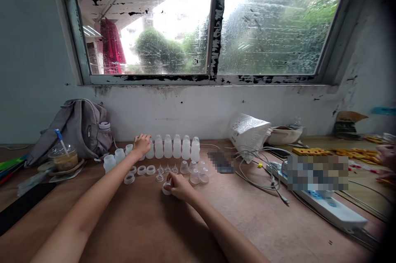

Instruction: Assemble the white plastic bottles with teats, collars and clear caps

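Observation:
My left hand [142, 144] reaches to the back row, its fingers curled around the top of a baby bottle [142, 157] that it mostly hides. To its right stand several capped translucent baby bottles [168, 147]; to its left are open ones [109, 164]. Nearer me, my right hand [179, 186] pinches a white collar ring [166, 189] at table level. Between the hands lie loose collar rings [141, 170] and clear silicone teats [167, 169]. Clear dome caps [194, 176] sit just right of my right hand.
A grey backpack [83, 126] and an iced drink cup [63, 157] stand left. Right are a blurred phone [225, 168], tangled cables [256, 180], a white bag [249, 133] and a power strip [337, 211]. Another person's hand [386, 157] shows at the far right edge.

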Available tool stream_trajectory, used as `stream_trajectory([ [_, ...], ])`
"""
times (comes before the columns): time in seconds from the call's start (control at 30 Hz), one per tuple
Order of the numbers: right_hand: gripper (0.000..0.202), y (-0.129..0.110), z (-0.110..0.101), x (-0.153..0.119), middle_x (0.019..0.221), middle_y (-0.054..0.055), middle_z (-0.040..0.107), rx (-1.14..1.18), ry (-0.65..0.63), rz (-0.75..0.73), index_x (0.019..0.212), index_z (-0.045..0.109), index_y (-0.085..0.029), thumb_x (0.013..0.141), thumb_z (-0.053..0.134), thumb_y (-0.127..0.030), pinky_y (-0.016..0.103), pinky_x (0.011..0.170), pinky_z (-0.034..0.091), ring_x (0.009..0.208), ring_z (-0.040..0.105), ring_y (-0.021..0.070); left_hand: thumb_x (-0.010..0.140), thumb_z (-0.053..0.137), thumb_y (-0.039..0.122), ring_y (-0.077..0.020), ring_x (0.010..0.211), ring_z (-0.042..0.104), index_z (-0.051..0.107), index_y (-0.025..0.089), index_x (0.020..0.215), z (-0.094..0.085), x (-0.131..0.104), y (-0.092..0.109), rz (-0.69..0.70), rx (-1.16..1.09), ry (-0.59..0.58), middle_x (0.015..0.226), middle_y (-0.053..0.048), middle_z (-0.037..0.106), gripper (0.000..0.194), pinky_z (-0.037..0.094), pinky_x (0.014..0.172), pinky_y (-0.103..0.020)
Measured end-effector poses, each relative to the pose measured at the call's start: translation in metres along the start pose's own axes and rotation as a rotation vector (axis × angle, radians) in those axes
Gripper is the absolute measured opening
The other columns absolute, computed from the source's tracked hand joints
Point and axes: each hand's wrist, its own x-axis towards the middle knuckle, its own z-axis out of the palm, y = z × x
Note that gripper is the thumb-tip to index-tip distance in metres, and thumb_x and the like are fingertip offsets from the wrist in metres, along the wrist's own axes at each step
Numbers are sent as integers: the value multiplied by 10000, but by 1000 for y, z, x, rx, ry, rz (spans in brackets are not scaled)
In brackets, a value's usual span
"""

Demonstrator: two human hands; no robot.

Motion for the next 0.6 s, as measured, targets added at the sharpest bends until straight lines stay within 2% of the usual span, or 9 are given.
stream_trajectory([
  [0.1, 101, 1, 4, 2, 653, -5, 544, 24, 46, -48, 824, 497, -186, 734, 513, -228, 193, 525, 299, 607, 488, 119, 826, 333, 246, -241, 1021, 444, 515, 195, 1022, -4, -44, 16, 68, -43, 40, 1023, -91, 565, 273, 283, 898, -373],
  [0.2, 55, -1, 9, 3, 675, -1, 550, 56, 110, -120, 787, 476, -184, 738, 480, -159, 192, 549, 320, 621, 495, 118, 817, 367, 258, -186, 946, 494, 550, 222, 965, 2, -96, 29, 163, -90, 34, 966, -40, 595, 239, 322, 882, -299],
  [0.3, 70, -3, 15, 5, 682, 0, 551, 95, 156, -167, 776, 462, -186, 750, 438, -127, 190, 560, 338, 617, 495, 115, 824, 367, 290, -200, 938, 501, 536, 215, 1020, 14, -135, 36, 258, -259, 61, 979, -56, 594, 270, 346, 863, -326],
  [0.43, 113, -6, 24, 4, 659, -2, 543, 105, 177, -173, 776, 462, -182, 751, 393, -96, 186, 559, 352, 586, 488, 108, 824, 388, 367, -214, 1028, 470, 465, 226, 1140, 28, -154, 36, 310, -385, -24, 1099, -63, 554, 354, 339, 896, -355],
  [0.6, 202, -13, 29, 0, 700, -4, 553, 77, 177, -169, 847, 464, -185, 688, 413, -71, 187, 596, 363, 635, 507, 113, 765, 483, 399, -233, 981, 490, 508, 217, 1078, 28, -153, 36, 311, -409, -67, 1025, -81, 572, 363, 367, 865, -368],
])
